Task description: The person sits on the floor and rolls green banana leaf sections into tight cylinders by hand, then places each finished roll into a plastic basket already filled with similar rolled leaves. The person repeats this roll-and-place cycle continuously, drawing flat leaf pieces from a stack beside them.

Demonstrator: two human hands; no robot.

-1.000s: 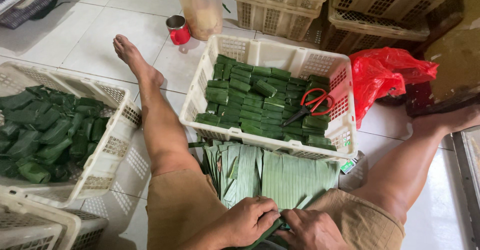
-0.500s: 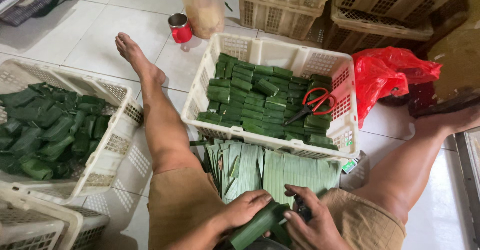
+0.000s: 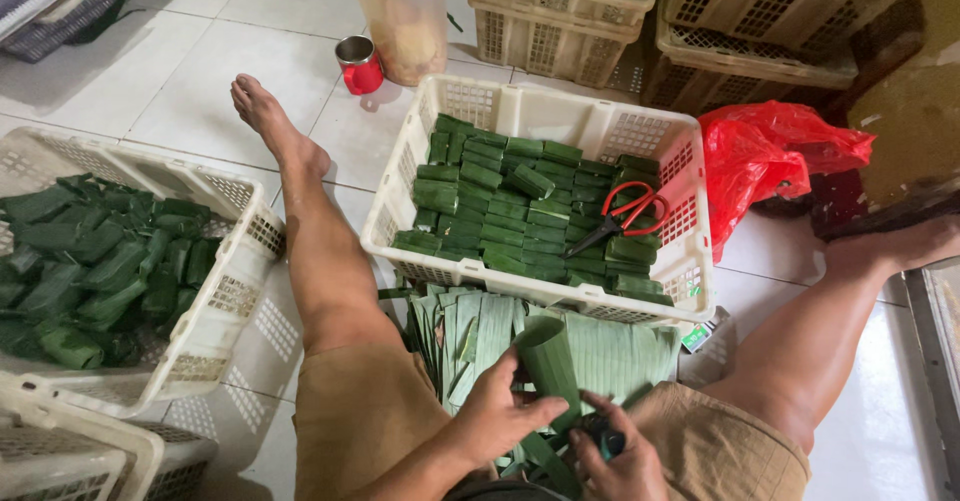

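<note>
There is just one view. The camera sits on the person's head and looks down and forward at the floor. The white basket of green parcels (image 3: pixel 545 201) lies in the middle of the picture. Below the basket, very near the camera, are the person's lap and two hands. Above the basket, farther away, stand a big jar (image 3: pixel 405 16) and stacked crates (image 3: pixel 560 11). Another basket (image 3: pixel 215 291) shows left of it, and a red bag (image 3: pixel 765 161) right of it.
</note>
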